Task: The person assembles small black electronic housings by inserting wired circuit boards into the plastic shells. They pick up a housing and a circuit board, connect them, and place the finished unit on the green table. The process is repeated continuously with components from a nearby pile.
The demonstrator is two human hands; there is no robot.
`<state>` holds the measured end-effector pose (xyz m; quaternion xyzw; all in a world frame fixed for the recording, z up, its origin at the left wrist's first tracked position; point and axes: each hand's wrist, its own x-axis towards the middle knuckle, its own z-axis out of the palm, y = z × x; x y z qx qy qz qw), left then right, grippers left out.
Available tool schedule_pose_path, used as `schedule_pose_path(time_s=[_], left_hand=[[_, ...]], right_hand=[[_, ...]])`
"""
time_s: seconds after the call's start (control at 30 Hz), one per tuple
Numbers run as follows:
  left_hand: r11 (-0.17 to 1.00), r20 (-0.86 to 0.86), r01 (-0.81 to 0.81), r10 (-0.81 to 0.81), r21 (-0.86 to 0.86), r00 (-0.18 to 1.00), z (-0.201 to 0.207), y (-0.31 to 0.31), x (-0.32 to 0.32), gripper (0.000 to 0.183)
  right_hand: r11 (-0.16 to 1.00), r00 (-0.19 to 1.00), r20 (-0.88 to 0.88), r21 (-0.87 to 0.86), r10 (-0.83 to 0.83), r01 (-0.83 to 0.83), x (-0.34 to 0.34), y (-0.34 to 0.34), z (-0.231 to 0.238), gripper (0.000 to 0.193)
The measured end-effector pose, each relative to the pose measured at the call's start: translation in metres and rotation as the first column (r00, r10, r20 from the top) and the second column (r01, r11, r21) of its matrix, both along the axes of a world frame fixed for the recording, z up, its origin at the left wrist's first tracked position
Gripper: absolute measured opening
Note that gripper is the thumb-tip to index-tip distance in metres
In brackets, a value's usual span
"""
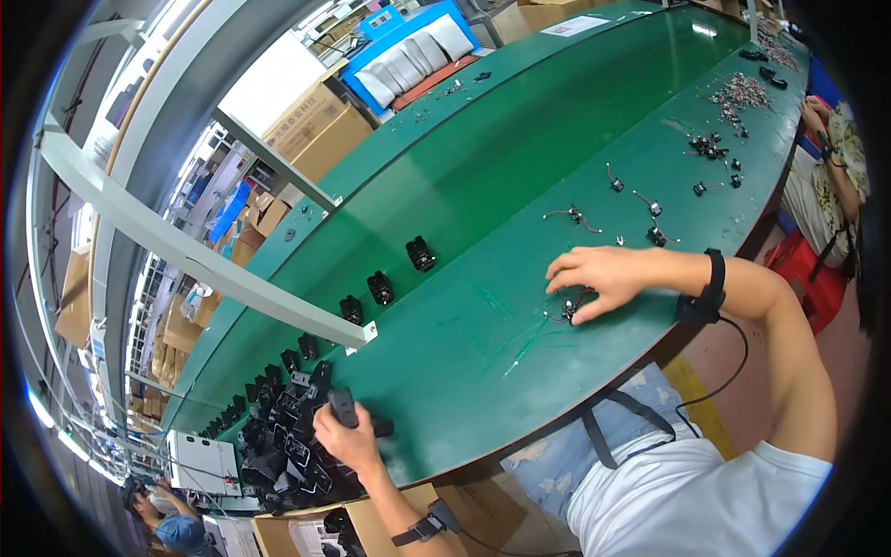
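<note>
At the lower left, my left hand [347,440] is closed around a dark grey plastic housing [342,407], beside a heap of black plastic parts [283,436]. My right hand [608,277] is over the green table on the right, its thumb and fingers apart. Under its fingertips lies a small black component with thin wires [568,310]; I see no firm grip on it. Beyond that hand, several similar wired components [575,216] are scattered on the table.
Black assemblies [380,288] stand in a row along the green conveyor belt [520,172]. A grey metal post [213,265] crosses the left side. Small loose parts [741,93] are piled at the far right, near another person [826,176]. Open cardboard boxes [371,524] sit below the table edge.
</note>
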<state>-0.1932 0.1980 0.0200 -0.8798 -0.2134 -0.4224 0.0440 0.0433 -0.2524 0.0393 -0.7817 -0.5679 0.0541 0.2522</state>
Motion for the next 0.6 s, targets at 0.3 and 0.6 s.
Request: schedule_pose_path(time_s=[0.3, 0.6], left_hand=[[0.890, 0.097, 0.378, -0.365, -0.255, 0.926, -0.003, -0.083, 0.102, 0.044], [0.859, 0.180, 0.441, -0.406, -0.259, 0.896, -0.012, -0.131, 0.162, 0.044]], right_hand=[[0.990, 0.993, -0.060, 0.094, -0.103, 0.108, 0.004, 0.029, -0.023, 0.037], [0.962, 0.963, -0.182, 0.150, -0.199, 0.228, 0.041, 0.077, -0.028, 0.041]])
